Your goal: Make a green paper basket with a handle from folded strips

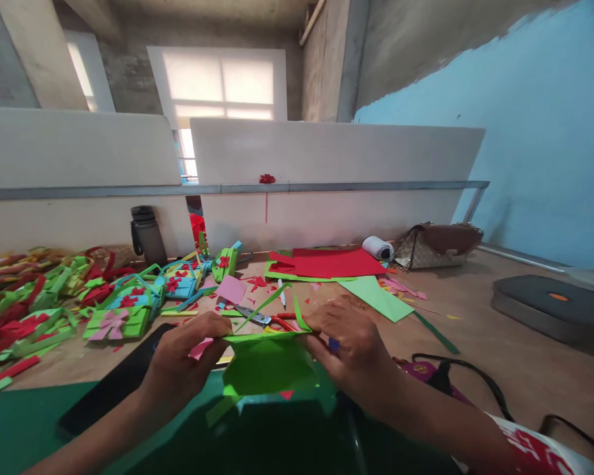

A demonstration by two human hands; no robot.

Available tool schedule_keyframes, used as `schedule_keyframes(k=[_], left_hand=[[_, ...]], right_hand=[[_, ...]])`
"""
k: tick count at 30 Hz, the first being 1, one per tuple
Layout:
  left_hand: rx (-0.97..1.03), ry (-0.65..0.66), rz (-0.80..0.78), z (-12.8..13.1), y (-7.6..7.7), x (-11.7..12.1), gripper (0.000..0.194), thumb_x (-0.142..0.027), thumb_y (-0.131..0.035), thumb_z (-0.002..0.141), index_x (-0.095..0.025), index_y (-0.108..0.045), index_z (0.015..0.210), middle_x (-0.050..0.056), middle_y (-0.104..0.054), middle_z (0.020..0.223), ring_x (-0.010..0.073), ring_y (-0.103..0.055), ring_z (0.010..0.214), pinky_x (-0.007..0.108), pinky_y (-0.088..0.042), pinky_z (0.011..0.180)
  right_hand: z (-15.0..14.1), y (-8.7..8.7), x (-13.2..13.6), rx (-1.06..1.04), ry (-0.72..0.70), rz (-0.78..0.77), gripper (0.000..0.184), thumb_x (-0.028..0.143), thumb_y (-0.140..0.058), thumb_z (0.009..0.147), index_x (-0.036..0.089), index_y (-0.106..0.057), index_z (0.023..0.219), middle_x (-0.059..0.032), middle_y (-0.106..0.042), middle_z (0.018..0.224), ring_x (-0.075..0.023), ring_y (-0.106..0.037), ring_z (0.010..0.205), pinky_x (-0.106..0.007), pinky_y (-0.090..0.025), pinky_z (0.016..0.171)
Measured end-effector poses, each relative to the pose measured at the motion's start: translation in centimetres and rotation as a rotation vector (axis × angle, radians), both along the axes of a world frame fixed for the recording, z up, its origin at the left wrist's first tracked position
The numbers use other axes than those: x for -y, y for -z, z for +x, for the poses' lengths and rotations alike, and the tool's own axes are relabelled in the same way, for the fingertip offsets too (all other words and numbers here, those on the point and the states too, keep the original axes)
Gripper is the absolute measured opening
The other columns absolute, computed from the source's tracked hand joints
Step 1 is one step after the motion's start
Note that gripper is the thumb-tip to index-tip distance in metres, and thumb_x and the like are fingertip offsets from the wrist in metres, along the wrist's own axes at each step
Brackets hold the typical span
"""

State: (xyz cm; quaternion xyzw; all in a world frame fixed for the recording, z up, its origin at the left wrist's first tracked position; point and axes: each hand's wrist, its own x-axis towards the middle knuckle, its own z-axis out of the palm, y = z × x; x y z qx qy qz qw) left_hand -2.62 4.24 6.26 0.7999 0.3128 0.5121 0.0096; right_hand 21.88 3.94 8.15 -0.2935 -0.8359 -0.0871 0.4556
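Note:
Between my hands hangs a bright green felt bag point(270, 366) with a thin strip handle looping up from its top edge. My left hand point(193, 349) pinches the top left corner, thumb and fingers pressed together. At the opposite corner my right hand point(346, 336) grips the same edge near the handle's end. Just behind the bag, scissors point(255, 316) with red handles lie partly hidden by it. A white marker point(282, 294) rests beyond them. Beside my left forearm is a dark flat object point(119, 379), perhaps a phone or tablet.
Finished-looking little felt bags point(119, 322) and a heap of felt pieces point(24, 316) lie at left. A dark bottle point(148, 234) stands behind them. Red felt sheets point(331, 262), a thread spool point(377, 248), a handbag point(440, 245) and a grey case point(544, 307) occupy the back and right.

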Motion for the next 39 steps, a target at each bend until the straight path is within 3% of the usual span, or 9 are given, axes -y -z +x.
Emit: schedule_keyframes(k=[5,11,16,21,25,29,39], left_hand=[[-0.080,-0.050,0.062,-0.5,0.7,0.4,0.011,-0.012,-0.056,0.081,-0.022,-0.059,0.083,0.001,-0.068,0.074,0.0142,-0.066,0.069,0.020,-0.051,0.062],[-0.213,-0.043,0.144,-1.2,1.0,1.0,0.016,-0.007,-0.049,0.083,-0.020,-0.059,0.085,0.004,-0.067,0.079,0.0113,-0.064,0.067,0.018,-0.048,0.060],[-0.226,-0.095,0.213,-1.2,1.1,1.2,0.013,-0.009,-0.051,0.083,-0.020,-0.058,0.084,0.003,-0.068,0.078,0.0118,-0.065,0.070,0.019,-0.049,0.064],[-0.223,-0.137,0.221,-1.2,1.5,1.3,0.011,-0.009,-0.055,0.082,-0.019,-0.059,0.083,0.003,-0.069,0.077,0.0116,-0.065,0.072,0.019,-0.050,0.067],[-0.219,-0.144,0.211,-1.3,1.9,1.4,0.011,-0.009,-0.056,0.082,-0.020,-0.059,0.085,0.003,-0.069,0.080,0.0117,-0.065,0.072,0.019,-0.051,0.067],[-0.220,-0.120,0.216,-1.3,2.2,1.4,0.014,-0.009,-0.057,0.081,-0.020,-0.060,0.087,0.003,-0.069,0.081,0.0128,-0.065,0.075,0.022,-0.051,0.070],[-0.240,-0.057,0.210,-0.4,1.9,1.7,0.016,-0.002,-0.053,0.081,-0.018,-0.055,0.084,0.003,-0.066,0.073,0.0125,-0.062,0.066,0.023,-0.049,0.067]], right_hand=[[-0.2,0.4,0.2,0.083,-0.071,0.107,0.014,0.012,-0.052,0.086,0.015,-0.060,0.074,-0.0041,-0.063,0.067,-0.0145,-0.053,0.064,-0.030,-0.040,0.063],[-0.5,0.7,0.6,0.207,-0.106,0.103,0.018,0.007,-0.047,0.084,0.014,-0.059,0.072,-0.0047,-0.061,0.064,-0.0138,-0.050,0.059,-0.031,-0.040,0.062],[-0.8,1.3,0.9,0.255,-0.054,0.154,0.016,0.010,-0.049,0.084,0.013,-0.060,0.072,-0.0048,-0.062,0.063,-0.0155,-0.055,0.061,-0.034,-0.042,0.068],[-0.6,1.4,1.0,0.300,-0.037,0.179,0.022,0.002,-0.045,0.080,0.014,-0.059,0.069,-0.0044,-0.061,0.062,-0.0146,-0.050,0.057,-0.034,-0.041,0.066],[-0.6,1.4,0.9,0.288,-0.035,0.184,0.018,0.007,-0.047,0.085,0.014,-0.060,0.075,-0.0044,-0.063,0.066,-0.0151,-0.054,0.061,-0.034,-0.041,0.068],[-0.7,1.5,1.0,0.292,-0.020,0.178,0.014,0.013,-0.050,0.086,0.013,-0.059,0.076,-0.0033,-0.062,0.064,-0.0145,-0.053,0.058,-0.034,-0.042,0.068],[0.0,2.0,0.7,0.438,-0.073,0.224,0.025,0.002,-0.038,0.080,0.009,-0.062,0.082,-0.0097,-0.061,0.072,-0.0182,-0.051,0.064,-0.038,-0.042,0.071]])
